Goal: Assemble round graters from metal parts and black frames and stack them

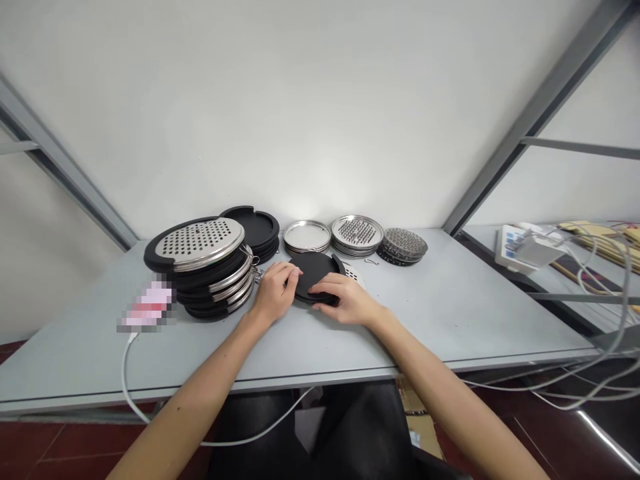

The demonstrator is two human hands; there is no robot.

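Note:
A black round holder (pixel 313 272) with a raised rim and a notch lies low over the table in front of me. My left hand (pixel 277 288) has its fingers curled at the holder's left edge. On the opposite side, my right hand (pixel 347 299) grips the near right edge, thumb below and fingers on top. Part of a perforated metal disc (pixel 354 273) shows behind the holder on the right. To the left rises a tall stack of black holders fitted with metal grater discs (pixel 197 241). Small wire hooks (pixel 254 259) hang from that stack's right side.
Along the wall stand more black holders (pixel 255 230), plain metal rings or lids (pixel 307 235), grater discs (pixel 357 231) and darker perforated discs (pixel 404 244). A loose hook (pixel 371 261) lies nearby. A cable (pixel 125 373) crosses the table's front edge. A power strip (pixel 525 247) sits right.

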